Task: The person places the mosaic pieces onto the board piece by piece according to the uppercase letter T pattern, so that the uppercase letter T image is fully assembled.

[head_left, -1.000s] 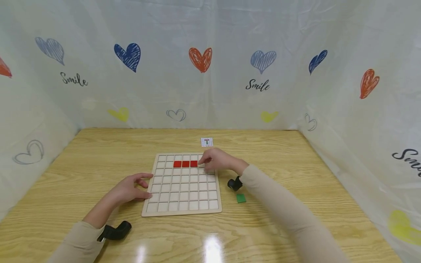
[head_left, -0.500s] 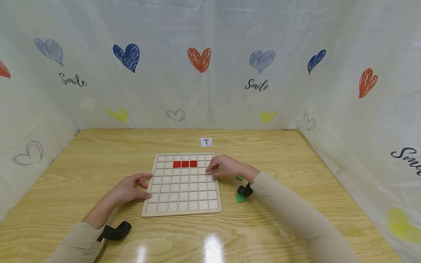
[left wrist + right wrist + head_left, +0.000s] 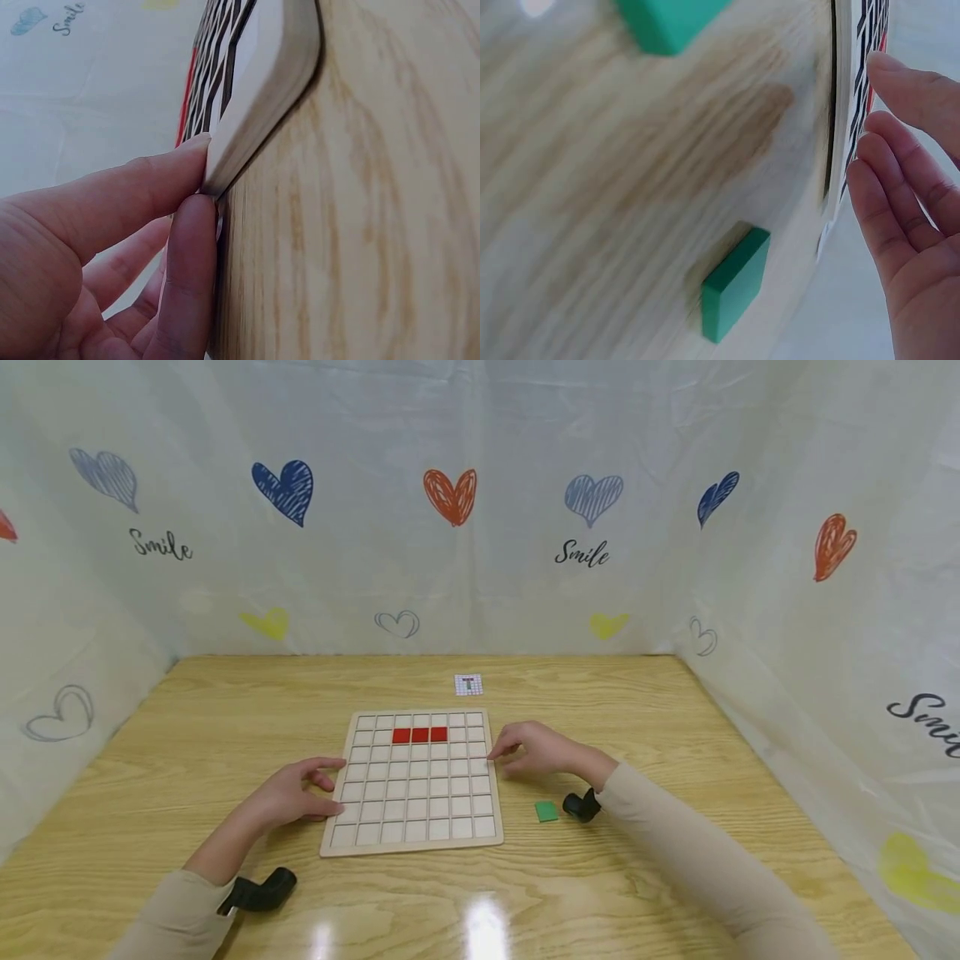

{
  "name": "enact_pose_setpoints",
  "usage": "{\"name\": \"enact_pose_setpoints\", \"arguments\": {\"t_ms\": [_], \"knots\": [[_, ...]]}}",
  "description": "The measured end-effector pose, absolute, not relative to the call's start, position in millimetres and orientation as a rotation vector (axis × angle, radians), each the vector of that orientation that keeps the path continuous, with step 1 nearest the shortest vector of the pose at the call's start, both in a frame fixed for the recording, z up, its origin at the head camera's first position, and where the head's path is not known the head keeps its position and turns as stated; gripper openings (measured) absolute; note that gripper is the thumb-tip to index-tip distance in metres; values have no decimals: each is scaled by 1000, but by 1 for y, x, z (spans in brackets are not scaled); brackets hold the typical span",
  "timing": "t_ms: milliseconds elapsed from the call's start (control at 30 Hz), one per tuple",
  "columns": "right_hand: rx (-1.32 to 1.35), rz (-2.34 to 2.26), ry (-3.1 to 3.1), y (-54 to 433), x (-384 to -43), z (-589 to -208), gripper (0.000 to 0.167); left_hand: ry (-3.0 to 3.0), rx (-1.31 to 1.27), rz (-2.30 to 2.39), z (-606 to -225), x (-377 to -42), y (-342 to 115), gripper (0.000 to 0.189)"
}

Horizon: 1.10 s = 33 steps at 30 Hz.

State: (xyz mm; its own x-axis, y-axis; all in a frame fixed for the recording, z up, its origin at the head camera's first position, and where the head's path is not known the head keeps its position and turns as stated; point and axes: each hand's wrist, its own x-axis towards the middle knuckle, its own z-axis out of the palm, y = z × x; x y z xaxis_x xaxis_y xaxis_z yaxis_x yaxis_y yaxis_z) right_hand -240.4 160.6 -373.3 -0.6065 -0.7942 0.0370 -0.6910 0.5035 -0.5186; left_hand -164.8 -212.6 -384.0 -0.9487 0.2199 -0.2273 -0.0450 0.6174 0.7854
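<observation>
A wooden grid board (image 3: 416, 788) lies on the table, with three red square tiles (image 3: 420, 735) side by side in its second row from the back. My left hand (image 3: 288, 795) rests its fingertips against the board's left edge, the index finger and thumb spread apart. At the right edge is my right hand (image 3: 538, 750), its relaxed fingers bent a little and nothing between them in the right wrist view. One green tile (image 3: 546, 812) sits on the table right of the board. A second green tile (image 3: 739, 285) shows in the right wrist view; the right hand hides it from the head view.
A small card (image 3: 468, 685) printed with a grid and a T-shaped pattern lies behind the board. White sheeting (image 3: 517, 593) with hearts walls in the table's back and sides. Black camera mounts (image 3: 262, 891) stick out from both wrists.
My right hand has drawn back to the right, from beside the red tiles to the board's right edge. My left hand has stayed at the left edge.
</observation>
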Motion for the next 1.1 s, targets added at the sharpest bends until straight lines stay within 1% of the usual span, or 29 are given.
{"name": "enact_pose_setpoints", "arguments": {"t_ms": [333, 667, 1100], "knots": [[-1214, -755, 2545, 177, -227, -373, 24, 2544, 143, 1233, -381, -165, -211, 72], [-1274, -751, 2522, 189, -218, -377, 24, 2539, 125, 1235, -383, -165, -212, 73], [-1267, -789, 2458, 198, -202, -378, 25, 2510, 117, 1272, -384, -166, -213, 73]]}}
